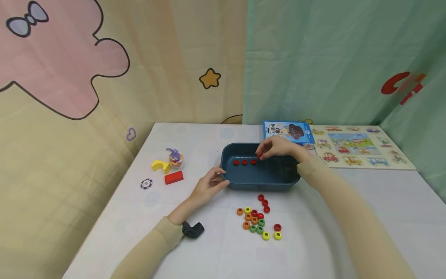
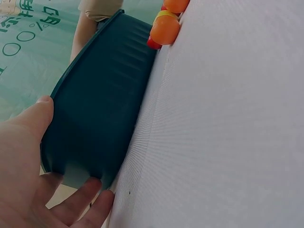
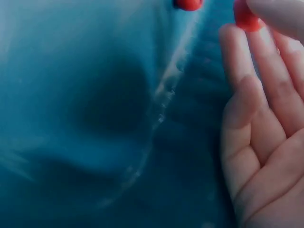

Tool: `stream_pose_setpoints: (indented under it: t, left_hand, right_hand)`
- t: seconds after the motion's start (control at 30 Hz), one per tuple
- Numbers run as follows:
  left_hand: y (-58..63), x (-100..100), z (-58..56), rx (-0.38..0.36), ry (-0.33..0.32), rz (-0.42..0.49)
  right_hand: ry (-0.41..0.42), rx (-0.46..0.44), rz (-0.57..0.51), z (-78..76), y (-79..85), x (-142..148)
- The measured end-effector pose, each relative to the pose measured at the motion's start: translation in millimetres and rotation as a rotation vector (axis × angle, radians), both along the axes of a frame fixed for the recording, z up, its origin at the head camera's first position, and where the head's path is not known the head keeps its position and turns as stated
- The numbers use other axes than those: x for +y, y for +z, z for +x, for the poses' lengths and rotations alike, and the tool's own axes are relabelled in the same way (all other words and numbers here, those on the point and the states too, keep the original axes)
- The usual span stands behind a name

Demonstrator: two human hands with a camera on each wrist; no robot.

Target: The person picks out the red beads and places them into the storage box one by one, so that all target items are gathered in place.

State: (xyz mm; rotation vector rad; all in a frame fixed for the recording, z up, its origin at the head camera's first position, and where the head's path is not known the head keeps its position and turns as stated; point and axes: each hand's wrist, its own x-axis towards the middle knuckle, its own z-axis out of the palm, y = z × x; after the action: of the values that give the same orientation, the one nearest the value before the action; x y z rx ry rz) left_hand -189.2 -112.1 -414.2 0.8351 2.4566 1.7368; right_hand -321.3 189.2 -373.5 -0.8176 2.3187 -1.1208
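A dark blue rectangular tray [image 1: 259, 186] stands on the white table. My left hand [image 1: 206, 188] holds its left end, the thumb at the near corner and the fingers round the end wall; the left wrist view shows the thumb [image 2: 40, 114] on the rim. Over the tray's far side, my right hand [image 1: 275, 148] pinches a red bead [image 3: 247, 18] between thumb and fingertips. Three more red beads [image 1: 245, 162] lie in a row on the tray floor, just left of that hand. In front of the tray, several loose beads in red, orange [image 1: 246, 225], green [image 1: 253, 228] and yellow [image 1: 266, 235] are scattered.
A yellow arch block [image 1: 161, 166], a red cylinder [image 1: 174, 177], a purple rabbit figure [image 1: 175, 156] and a poker chip [image 1: 146, 183] lie at left. A black curved piece [image 1: 193, 230] is beside the left sleeve. Behind the tray are a blue box [image 1: 289, 131] and a picture puzzle board [image 1: 393, 164].
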Motion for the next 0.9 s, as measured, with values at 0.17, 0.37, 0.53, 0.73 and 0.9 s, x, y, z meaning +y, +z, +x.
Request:
stream_pose_setpoints:
  t: [0.17, 0.37, 0.53, 0.73, 0.9]
  left_hand:
    - [0.3, 0.6, -0.8, 0.004, -0.011, -0.002]
    - [1.1, 1.1, -0.7, 0.004, -0.005, -0.003]
    - [1.7, 0.6, -0.2, -0.002, -0.004, 0.006]
    - [0.0, 0.4, -1.1, 0.009, -0.013, 0.008]
    - [-2.5, 0.4, -1.5, 0.011, -0.016, 0.012]
  right_hand:
    - [-0.018, 0.033, 0.068, -3.0, -12.8, -1.2]
    - [-0.04, 0.109, 0.136, -4.0, -21.4, -3.0]
    - [-0.052, 0.149, 0.2, -5.4, -24.3, -2.7]
    - [-0.053, 0.144, 0.227, -4.6, -23.4, -1.5]
    - [-0.066, 0.112, 0.252, -1.3, -20.2, -1.9]
